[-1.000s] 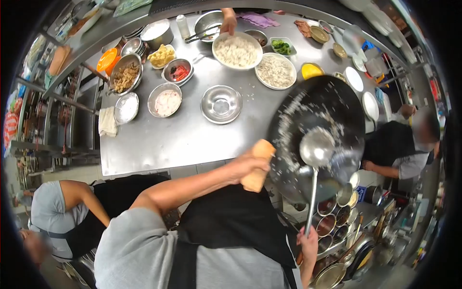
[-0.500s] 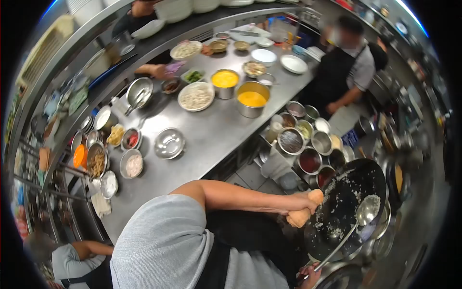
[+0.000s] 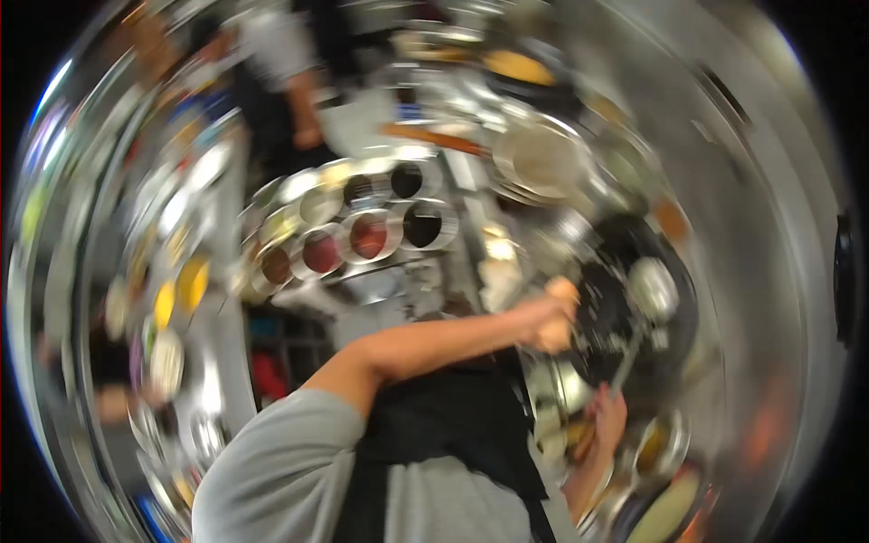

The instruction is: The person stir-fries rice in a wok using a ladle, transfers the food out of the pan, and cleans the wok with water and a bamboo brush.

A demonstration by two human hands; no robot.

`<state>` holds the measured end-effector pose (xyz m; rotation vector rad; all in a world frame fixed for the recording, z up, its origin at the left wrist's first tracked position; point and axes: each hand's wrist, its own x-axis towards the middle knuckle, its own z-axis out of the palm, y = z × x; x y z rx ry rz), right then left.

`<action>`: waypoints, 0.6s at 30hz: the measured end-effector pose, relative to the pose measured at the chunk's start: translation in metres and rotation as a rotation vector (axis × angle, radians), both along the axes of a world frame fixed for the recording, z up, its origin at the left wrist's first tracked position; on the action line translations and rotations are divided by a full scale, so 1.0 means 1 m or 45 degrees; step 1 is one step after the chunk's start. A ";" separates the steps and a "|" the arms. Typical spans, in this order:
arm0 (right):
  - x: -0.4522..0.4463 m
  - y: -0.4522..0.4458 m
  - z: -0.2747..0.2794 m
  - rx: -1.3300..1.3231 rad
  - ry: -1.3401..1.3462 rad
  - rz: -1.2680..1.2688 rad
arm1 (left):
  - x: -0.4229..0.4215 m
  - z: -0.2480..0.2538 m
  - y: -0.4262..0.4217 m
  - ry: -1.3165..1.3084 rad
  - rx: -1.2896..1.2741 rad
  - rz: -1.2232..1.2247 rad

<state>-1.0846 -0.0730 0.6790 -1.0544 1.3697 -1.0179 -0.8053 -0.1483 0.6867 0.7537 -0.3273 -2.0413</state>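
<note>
My left hand [image 3: 538, 317] is closed around a bunched orange cloth [image 3: 562, 291] at the near edge of a black wok [image 3: 605, 303]. White food bits cling inside the wok; the blur hides how many. Below it, my right hand [image 3: 608, 414] grips the handle of a metal ladle [image 3: 653, 291]. The ladle's round bowl rests in or hovers over the wok's right side; I cannot tell which.
Several metal pots of sauces and ingredients [image 3: 368, 235] stand in rows left of the wok. Stacked round pans [image 3: 540, 161] lie beyond it. A co-worker in a black apron [image 3: 262, 113] stands at upper left. Another pan [image 3: 665, 507] sits at lower right.
My view has swung right, from the long steel table toward the stove, blurring the picture. Both hands have kept their grips on the wok's cloth and the ladle.
</note>
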 end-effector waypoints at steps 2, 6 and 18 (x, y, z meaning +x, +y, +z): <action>0.000 0.013 -0.005 0.038 0.081 -0.183 | -0.025 -0.036 -0.027 -0.104 0.064 -0.212; 0.002 -0.048 -0.058 -0.011 0.118 -0.237 | -0.047 -0.073 -0.098 0.011 0.096 -0.394; 0.017 -0.161 -0.018 -0.173 0.445 -0.338 | -0.065 -0.123 -0.171 -0.195 0.168 -0.672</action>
